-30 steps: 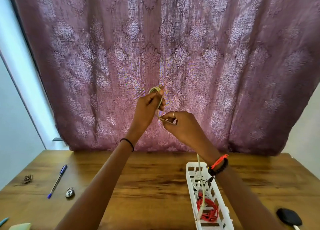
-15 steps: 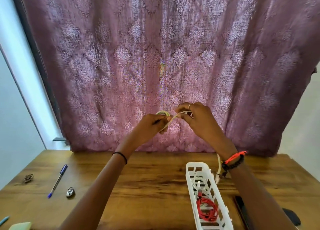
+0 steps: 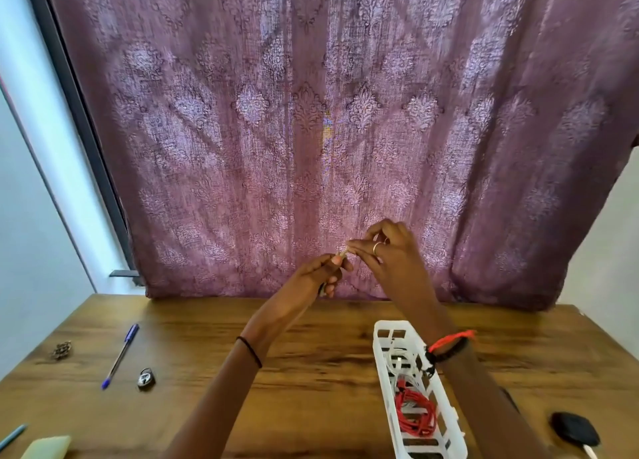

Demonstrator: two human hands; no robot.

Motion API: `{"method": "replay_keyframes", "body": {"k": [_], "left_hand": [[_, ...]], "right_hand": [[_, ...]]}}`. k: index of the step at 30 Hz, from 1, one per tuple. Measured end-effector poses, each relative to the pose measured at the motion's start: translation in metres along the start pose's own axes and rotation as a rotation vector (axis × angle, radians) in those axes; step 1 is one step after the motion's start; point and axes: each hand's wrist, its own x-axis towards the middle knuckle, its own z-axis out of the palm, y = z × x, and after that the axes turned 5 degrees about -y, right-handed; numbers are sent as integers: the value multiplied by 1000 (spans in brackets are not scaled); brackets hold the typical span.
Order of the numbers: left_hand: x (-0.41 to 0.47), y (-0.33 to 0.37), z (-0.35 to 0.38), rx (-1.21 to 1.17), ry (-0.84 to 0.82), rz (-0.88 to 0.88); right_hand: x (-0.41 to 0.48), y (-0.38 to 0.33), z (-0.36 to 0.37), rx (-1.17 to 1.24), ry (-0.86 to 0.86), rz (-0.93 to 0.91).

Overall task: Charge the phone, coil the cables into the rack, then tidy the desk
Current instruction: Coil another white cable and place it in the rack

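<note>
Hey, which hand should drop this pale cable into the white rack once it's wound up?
Probably the left hand: its fingers curl round the pale cable, while the right hand only pinches the loose end. The white rack lies below the right wrist, a short move across.

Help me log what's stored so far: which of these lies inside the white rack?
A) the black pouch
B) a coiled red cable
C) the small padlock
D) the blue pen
B: the coiled red cable lies inside the white rack, while the pen and the padlock lie on the desk well to its left.
</note>
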Motion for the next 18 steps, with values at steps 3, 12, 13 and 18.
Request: {"method": "replay_keyframes", "body": {"k": [3,12,13,18], "left_hand": [[-3,-4,6,-115,0,-30],[-7,-11,0,-350,-27,-121],[-7,-11,-2,-381,-35,-146],[-3,-11,-8,-472,-52,-255]], "right_hand": [[-15,-11,20,144,28,98],[-50,-45,48,411,-105,445],[-52,-46,51,420,-89,465],[-55,-51,69,423,-44,602]]}}
